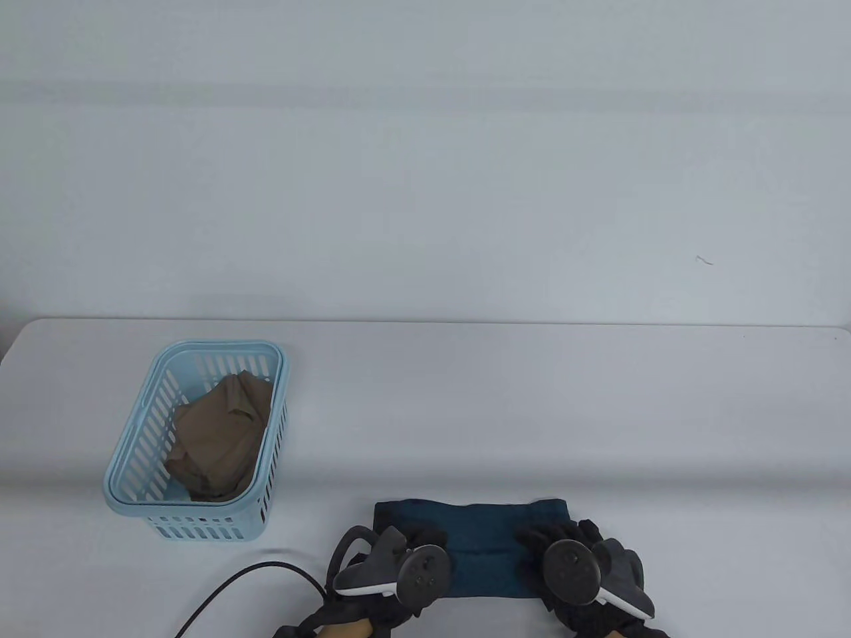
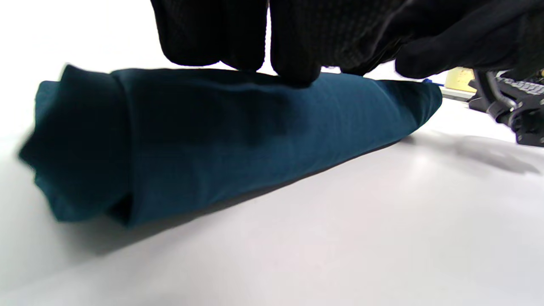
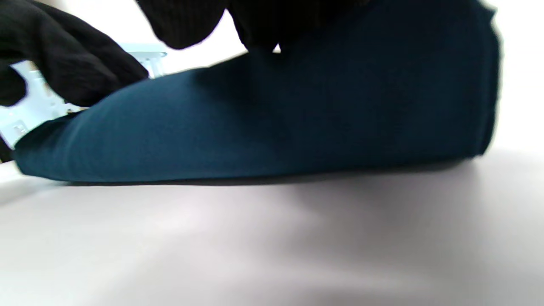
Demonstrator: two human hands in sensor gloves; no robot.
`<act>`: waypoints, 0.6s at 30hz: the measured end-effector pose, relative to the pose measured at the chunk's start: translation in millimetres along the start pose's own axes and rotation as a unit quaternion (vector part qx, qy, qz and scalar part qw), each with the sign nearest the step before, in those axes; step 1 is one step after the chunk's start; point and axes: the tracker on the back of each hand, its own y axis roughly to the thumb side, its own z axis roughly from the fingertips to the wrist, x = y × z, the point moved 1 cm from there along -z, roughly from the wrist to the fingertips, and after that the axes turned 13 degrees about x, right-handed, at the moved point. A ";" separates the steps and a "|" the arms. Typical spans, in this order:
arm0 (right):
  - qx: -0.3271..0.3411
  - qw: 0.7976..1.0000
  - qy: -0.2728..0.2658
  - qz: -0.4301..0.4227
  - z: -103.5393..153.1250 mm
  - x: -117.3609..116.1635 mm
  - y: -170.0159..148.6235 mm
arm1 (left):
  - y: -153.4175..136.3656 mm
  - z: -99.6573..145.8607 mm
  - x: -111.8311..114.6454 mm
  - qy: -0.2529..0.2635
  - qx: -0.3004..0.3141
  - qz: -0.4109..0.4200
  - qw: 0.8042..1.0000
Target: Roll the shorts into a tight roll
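Dark teal shorts lie at the table's near edge, partly rolled into a thick roll with a flat strip still showing beyond it. My left hand sits on the roll's left part, its bent fingertips pressing down on the top. On the right part my right hand does the same, its fingers curled over the cloth and its thumb beside it. The trackers hide most of both hands from above.
A light blue slotted basket stands at the left of the table with a khaki garment inside. A black cable runs along the near edge left of my hands. White tabletop stretches behind the shorts.
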 end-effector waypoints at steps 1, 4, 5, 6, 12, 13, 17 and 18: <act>0.004 1.000 0.013 0.005 0.1 -0.6 1.1 | -0.5 -0.8 2.6 -0.008 -0.003 -0.002 1.000; 0.006 0.998 0.056 0.015 -2.2 -7.7 2.1 | -1.5 -3.6 11.4 -0.026 -0.010 -0.007 1.000; 0.003 0.997 0.076 0.023 -3.6 -11.3 2.3 | -2.1 -4.7 14.7 -0.034 -0.012 -0.007 0.999; 0.000 0.995 0.093 0.031 -4.9 -14.3 2.4 | -2.7 -6.0 18.0 -0.042 -0.014 -0.007 0.999; -0.007 0.992 0.108 0.059 -11.0 -25.1 1.6 | -2.1 -12.8 31.3 -0.047 -0.019 -0.041 0.998; -0.009 0.993 0.103 0.055 -11.6 -23.1 1.1 | -2.0 -13.2 30.0 -0.043 -0.018 -0.052 0.998; -0.015 0.995 0.096 0.028 -11.7 -17.6 -2.8 | -7.1 -12.6 21.8 -0.018 -0.026 -0.019 0.999; -0.016 0.995 0.095 0.020 -11.5 -16.2 -4.1 | -9.0 -11.4 20.2 -0.011 -0.030 0.001 0.999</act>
